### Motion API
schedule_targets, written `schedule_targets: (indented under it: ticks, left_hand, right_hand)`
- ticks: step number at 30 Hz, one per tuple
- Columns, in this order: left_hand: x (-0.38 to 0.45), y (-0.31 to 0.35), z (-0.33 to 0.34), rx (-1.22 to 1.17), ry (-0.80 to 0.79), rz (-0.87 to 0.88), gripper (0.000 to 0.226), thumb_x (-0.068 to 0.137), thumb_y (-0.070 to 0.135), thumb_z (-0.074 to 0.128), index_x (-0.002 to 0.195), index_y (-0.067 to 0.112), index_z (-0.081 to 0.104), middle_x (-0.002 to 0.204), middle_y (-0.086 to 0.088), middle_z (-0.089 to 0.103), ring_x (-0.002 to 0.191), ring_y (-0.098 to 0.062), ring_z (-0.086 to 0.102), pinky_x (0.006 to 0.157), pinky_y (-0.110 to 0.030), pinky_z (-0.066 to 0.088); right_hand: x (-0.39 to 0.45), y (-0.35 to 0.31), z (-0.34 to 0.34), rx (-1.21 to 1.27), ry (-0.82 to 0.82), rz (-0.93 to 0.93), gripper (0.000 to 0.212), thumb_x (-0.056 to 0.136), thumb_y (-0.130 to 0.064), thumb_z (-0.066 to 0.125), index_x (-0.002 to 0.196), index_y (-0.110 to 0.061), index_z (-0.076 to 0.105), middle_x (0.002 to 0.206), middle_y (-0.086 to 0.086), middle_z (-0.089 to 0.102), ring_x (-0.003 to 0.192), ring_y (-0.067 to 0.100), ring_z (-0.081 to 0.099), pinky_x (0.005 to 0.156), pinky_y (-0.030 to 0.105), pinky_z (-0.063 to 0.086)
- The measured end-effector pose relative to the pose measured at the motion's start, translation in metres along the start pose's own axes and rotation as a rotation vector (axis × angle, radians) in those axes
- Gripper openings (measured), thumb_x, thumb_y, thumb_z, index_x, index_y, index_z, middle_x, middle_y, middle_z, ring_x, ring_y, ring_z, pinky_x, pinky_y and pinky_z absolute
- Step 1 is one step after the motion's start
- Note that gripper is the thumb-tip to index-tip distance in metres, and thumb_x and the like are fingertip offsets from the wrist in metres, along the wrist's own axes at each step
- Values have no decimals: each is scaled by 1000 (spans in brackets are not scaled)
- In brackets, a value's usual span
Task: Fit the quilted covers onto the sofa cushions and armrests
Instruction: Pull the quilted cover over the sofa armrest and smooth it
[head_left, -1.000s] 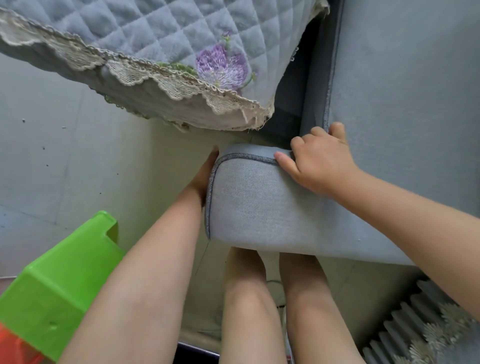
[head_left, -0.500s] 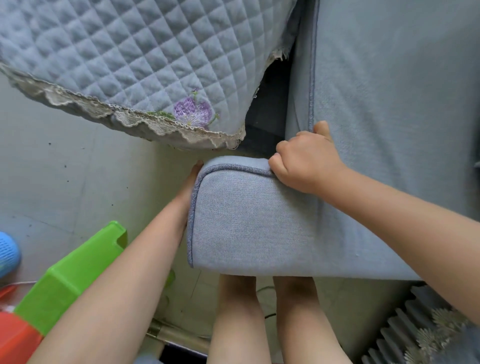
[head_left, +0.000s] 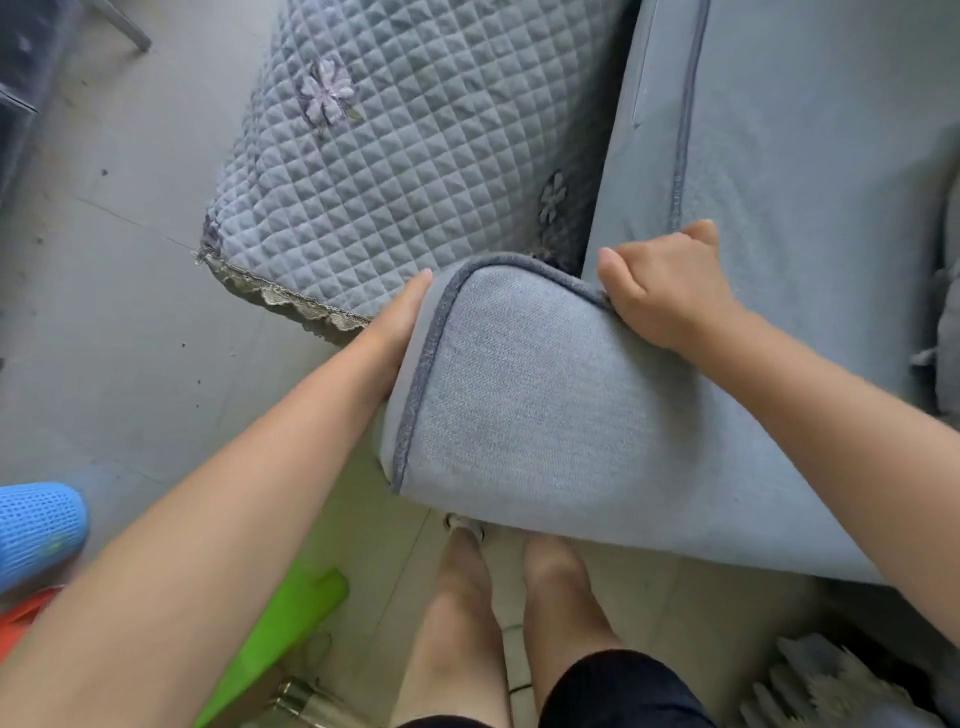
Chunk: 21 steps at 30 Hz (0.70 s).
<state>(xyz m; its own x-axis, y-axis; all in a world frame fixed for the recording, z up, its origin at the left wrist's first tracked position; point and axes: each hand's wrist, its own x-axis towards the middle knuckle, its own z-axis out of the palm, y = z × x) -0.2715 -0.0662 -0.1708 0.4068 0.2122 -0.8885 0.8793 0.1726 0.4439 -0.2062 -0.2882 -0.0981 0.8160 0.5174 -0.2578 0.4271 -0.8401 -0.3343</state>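
At frame centre, left hand (head_left: 400, 332) presses flat and right hand (head_left: 662, 291) clenches the bare seat cushion (head_left: 530, 410); quilted cover (head_left: 395, 171) already fitted on the upper-left one, this one left.

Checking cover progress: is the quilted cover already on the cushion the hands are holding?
No. The cushion is bare plain fabric; the quilted cover lies on the neighbouring seat.

The left hand's (head_left: 400, 332) fingers are hidden behind the cushion's (head_left: 540, 395) piped edge. The right hand's (head_left: 660, 291) fingertips curl out of sight over the cushion's top. Left of the cushion, the blue mesh thing (head_left: 36, 530) and the green thing (head_left: 280, 634) are only partly visible.
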Motion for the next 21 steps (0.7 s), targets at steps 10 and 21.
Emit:
schedule_targets:
  ticks: [10,21]
  left_hand:
    - [-83,50,28,33,-6,123,34,98,39,33,107,14,54,85,-2,57,78,-17,54,64,-25,42]
    - [-91,58,17,-12,-128,83,52,95,52,33,129,18,52,124,-8,59,114,-23,56,101,-34,42]
  right_hand:
    - [-42,8,-46,17,205,-176,58,82,-48,25,85,-4,63,76,9,65,78,28,59,80,32,21]
    - [-29,-32,-68,232,198,-91,84,70,-57,1,105,-4,57,95,15,65,90,31,58,67,31,30]
